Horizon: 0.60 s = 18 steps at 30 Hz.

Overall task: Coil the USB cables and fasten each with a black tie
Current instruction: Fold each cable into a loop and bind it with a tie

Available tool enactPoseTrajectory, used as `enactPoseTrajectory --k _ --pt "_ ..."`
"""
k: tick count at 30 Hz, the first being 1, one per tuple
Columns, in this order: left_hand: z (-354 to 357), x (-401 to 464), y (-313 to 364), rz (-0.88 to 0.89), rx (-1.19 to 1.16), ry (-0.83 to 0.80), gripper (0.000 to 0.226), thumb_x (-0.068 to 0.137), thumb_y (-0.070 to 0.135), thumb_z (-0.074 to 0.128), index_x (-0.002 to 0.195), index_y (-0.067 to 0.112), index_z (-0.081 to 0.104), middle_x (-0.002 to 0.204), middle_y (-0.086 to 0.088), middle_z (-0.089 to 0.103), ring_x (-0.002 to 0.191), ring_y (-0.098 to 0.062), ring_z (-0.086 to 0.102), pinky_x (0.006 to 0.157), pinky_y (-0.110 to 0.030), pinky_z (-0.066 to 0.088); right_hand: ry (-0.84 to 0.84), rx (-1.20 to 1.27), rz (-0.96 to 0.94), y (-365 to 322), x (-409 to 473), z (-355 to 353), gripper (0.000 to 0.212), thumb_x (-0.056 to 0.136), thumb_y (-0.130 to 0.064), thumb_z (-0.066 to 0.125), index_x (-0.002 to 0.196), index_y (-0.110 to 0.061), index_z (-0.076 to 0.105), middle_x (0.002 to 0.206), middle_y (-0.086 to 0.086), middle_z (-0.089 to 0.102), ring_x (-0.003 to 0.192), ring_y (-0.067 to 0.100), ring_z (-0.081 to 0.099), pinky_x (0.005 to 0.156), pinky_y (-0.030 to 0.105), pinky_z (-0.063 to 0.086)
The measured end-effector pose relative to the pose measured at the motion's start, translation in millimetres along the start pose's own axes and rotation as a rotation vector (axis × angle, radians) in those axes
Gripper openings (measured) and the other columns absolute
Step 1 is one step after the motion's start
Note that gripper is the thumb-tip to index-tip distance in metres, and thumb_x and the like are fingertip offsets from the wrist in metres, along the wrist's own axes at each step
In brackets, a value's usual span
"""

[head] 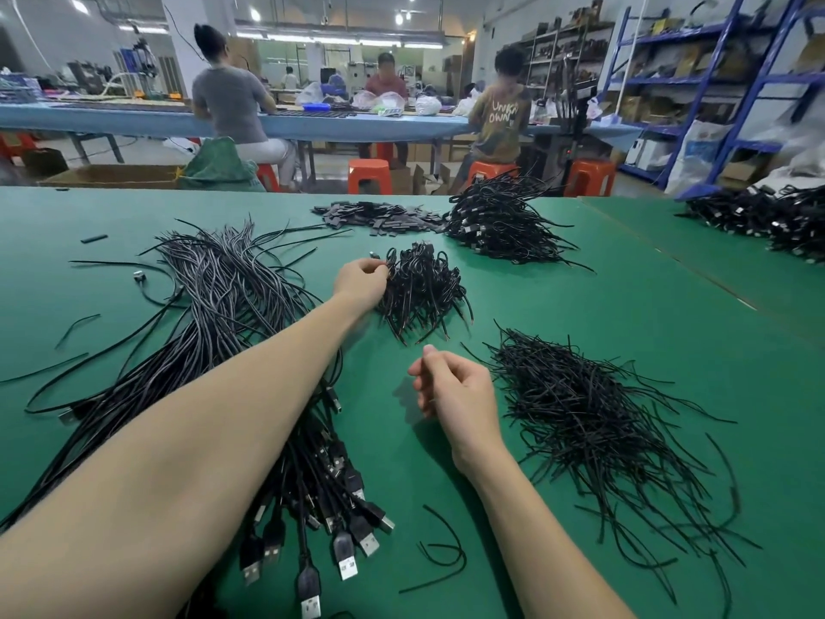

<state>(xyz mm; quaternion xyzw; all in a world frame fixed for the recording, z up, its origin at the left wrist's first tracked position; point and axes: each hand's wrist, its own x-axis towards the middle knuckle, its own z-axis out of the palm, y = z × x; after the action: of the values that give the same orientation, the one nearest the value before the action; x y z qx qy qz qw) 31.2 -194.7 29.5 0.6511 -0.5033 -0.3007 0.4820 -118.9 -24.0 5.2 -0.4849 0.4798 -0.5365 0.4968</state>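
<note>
Green felt-topped table (625, 279). On it, largest: loose bundle of long black USB cables (223, 297), silver plugs nearest the viewer. Right of the bundle, heap of thin black wire ties (580, 408). Beyond the bundle's right side, small pile of coiled, tied cables (422, 288); left hand (361, 279) touches its edge, fingertips pinched on a coil. Right hand (455, 390) hovers between bundle and ties, fingers loosely curled, seemingly holding nothing.

Behind the green table (625, 306) stand orange stools (369, 175) and a long blue workbench (312, 125) — three people sit there. At the right are blue shelves (696, 78) — full of boxes.
</note>
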Motion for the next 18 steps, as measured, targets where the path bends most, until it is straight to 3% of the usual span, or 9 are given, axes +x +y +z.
enactPoseTrajectory --k 2,5,8,11,14,18 --pt "-4 -3 -1 -0.034 -0.044 0.025 0.025 0.097 0.026 0.055 0.118 0.020 0.067 0.116 0.000 0.066 0.105 -0.018 0.060 0.097 -0.030 0.047 0.001 0.003 0.001 0 0 0 0.038 0.104 -0.025 0.055 0.071 -0.010 0.069 0.059 -0.002 0.059 0.047 0.009 0.049 0.045 0.018 0.039" --pt "-12 -10 -1 -0.069 -0.077 0.043 0.026 0.096 0.026 0.056 0.119 0.019 0.067 0.115 -0.003 0.068 0.116 -0.025 0.060 0.104 -0.039 0.047 -0.004 0.019 -0.001 0 0 -1 0.038 0.104 -0.023 0.055 0.071 -0.010 0.068 0.058 -0.003 0.058 0.046 0.009 0.048 0.044 0.018 0.039" --pt "-23 -24 2 -0.091 -0.142 0.089 0.021 0.095 0.025 0.057 0.114 0.020 0.063 0.103 0.003 0.062 0.108 -0.023 0.058 0.096 -0.036 0.049 -0.007 0.026 0.000 -1 0 -1 0.038 0.104 -0.022 0.055 0.071 -0.008 0.068 0.058 -0.002 0.058 0.045 0.008 0.048 0.044 0.018 0.039" --pt "-32 -52 6 -0.088 -0.192 0.075 0.017 0.096 0.027 0.058 0.110 0.019 0.058 0.102 -0.001 0.060 0.096 -0.020 0.054 0.085 -0.034 0.045 -0.005 0.032 0.005 -1 -1 -1 0.038 0.104 -0.022 0.055 0.072 -0.008 0.068 0.058 -0.002 0.058 0.045 0.008 0.049 0.044 0.018 0.039" --pt "-36 -93 10 -0.034 -0.126 -0.097 0.017 0.095 0.033 0.060 0.104 0.019 0.064 0.102 -0.001 0.067 0.087 -0.017 0.060 0.075 -0.032 0.049 -0.008 0.040 -0.001 -2 -2 -2 0.037 0.104 -0.020 0.055 0.073 -0.007 0.068 0.058 -0.001 0.058 0.045 0.008 0.048 0.044 0.018 0.039" --pt "-41 -133 4 0.017 -0.077 -0.304 0.021 0.098 0.033 0.056 0.090 0.022 0.071 0.093 0.008 0.073 0.069 -0.005 0.064 0.055 -0.016 0.047 -0.025 0.026 -0.016 -1 -6 -2 0.037 0.104 -0.020 0.054 0.073 -0.006 0.067 0.058 -0.002 0.058 0.045 0.008 0.048 0.044 0.018 0.038"
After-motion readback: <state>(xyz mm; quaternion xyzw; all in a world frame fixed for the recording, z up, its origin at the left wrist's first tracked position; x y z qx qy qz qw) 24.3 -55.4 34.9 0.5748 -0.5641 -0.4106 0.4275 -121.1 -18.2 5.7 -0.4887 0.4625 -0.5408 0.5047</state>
